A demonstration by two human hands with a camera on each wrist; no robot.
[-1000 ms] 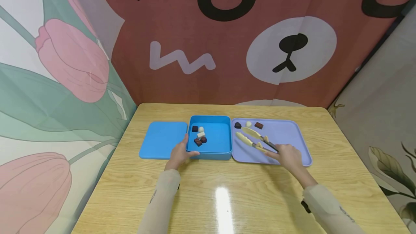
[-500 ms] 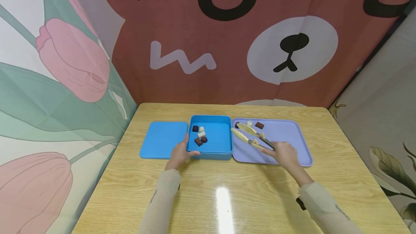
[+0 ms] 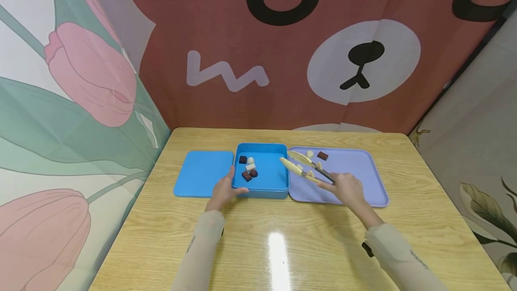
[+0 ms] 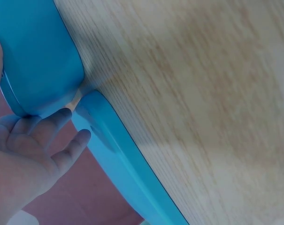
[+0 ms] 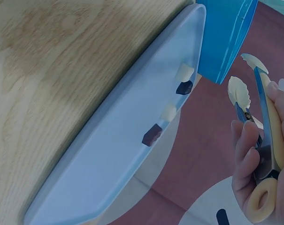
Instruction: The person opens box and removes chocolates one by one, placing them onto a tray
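Observation:
My left hand (image 3: 223,191) holds the front left corner of an open blue box (image 3: 262,194), thumb on its front wall and fingers along its left side. Inside the box lie several chocolates, brown and white, including a dark square one (image 3: 243,160) and a white one (image 3: 251,167). My right hand (image 3: 348,188) grips a pair of tongs (image 3: 322,174) with cream tips. The tips stand apart with nothing visibly pinched, reaching over the box's right rim. On the lilac tray (image 3: 351,178) beneath lie a brown chocolate (image 3: 322,156), a white one (image 3: 309,153), a dark one (image 5: 184,87) and another white one (image 5: 184,72).
A flat blue lid (image 3: 202,174) lies left of the box. Box and tray stand side by side on the wooden table (image 3: 242,241). Behind the table hangs a printed cloth (image 3: 226,116) with a bear face; patterned cloths flank both sides.
My right hand and the tongs have moved left and slightly up, from over the tray to the box's right rim. My left hand stays at the box, and its chocolates have not moved.

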